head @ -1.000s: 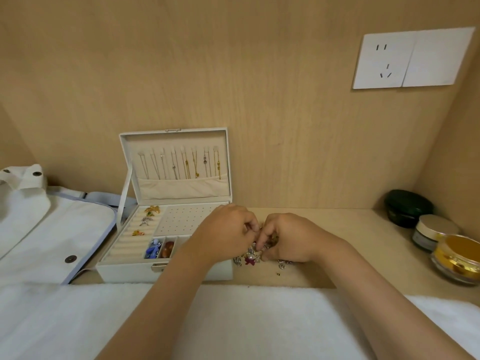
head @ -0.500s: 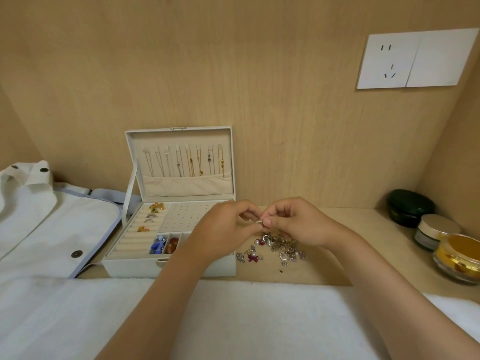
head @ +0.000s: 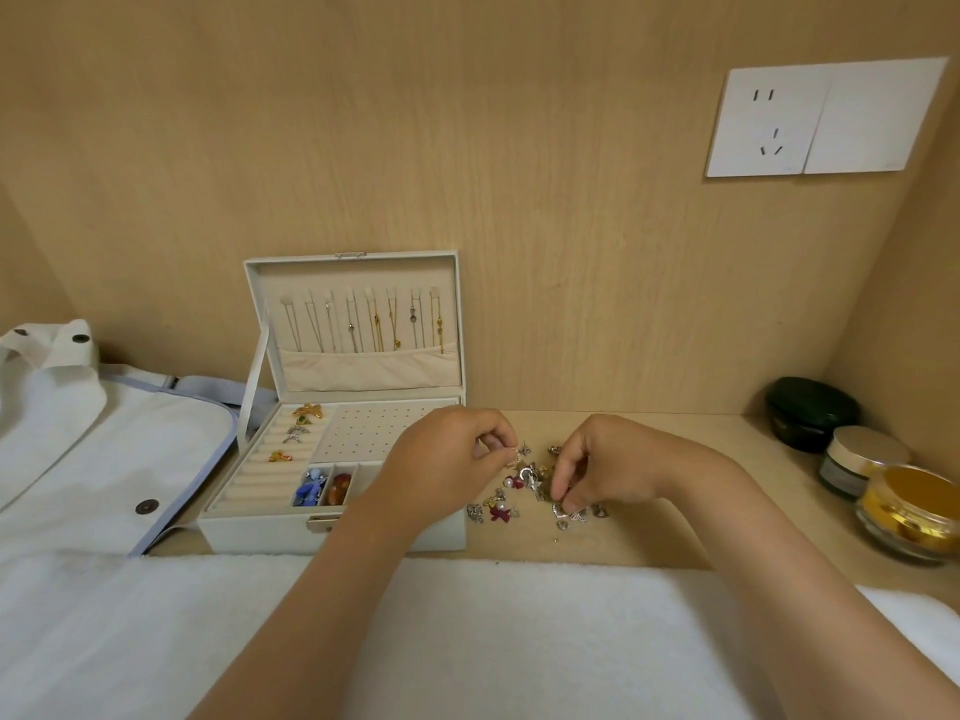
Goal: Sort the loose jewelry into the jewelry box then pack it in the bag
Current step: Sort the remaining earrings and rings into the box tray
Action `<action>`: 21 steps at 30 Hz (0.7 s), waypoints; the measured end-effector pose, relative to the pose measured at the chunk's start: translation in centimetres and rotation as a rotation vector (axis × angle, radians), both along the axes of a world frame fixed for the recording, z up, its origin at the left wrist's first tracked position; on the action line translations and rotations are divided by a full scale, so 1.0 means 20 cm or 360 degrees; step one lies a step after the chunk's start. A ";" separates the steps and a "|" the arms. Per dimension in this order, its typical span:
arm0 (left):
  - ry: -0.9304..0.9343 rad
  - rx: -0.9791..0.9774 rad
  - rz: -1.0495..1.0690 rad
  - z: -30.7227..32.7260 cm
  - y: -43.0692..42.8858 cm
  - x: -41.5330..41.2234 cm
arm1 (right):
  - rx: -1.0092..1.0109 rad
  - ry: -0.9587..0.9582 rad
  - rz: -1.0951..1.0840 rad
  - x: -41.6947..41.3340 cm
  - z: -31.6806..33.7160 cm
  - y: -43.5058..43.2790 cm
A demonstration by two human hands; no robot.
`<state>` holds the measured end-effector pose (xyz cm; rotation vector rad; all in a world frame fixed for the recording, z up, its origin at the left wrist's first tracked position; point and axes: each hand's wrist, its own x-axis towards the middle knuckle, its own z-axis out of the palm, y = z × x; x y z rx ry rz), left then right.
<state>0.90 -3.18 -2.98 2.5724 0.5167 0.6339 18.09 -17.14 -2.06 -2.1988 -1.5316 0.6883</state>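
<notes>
The left hand (head: 441,467) hovers at the right front corner of the jewelry box (head: 260,532), thumb and forefinger pinched on a small silvery piece (head: 512,456) just above the pile. The right hand (head: 613,462) is curled downward with its fingertips in the loose jewelry (head: 501,509) — whether they have nipped a piece cannot be told. The pile lies on the counter (head: 701,491), just beside the box's right wall.

The box stands open, its lid (head: 363,374) upright against the back wall, and the white bag (head: 104,449) lies close along its left side. A white towel (head: 493,641) edges the front of the counter under both forearms. Right of the pile is bare counter, then three jars crowd the corner — dark green jar (head: 810,410), gold-lidded jar (head: 865,452), amber jar (head: 911,511).
</notes>
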 end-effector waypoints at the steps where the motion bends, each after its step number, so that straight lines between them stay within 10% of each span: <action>1: 0.0000 0.0003 -0.0004 0.00 0.00 0.00 | -0.0024 -0.0040 -0.0005 -0.01 0.00 0.00; 13: -0.0002 -0.0028 -0.0020 0.01 0.00 -0.01 | -0.0152 -0.0222 -0.0067 -0.06 -0.02 0.03; 21: -0.0069 0.0016 -0.0098 0.00 0.01 -0.01 | 0.0391 0.0391 -0.0141 -0.06 -0.01 0.05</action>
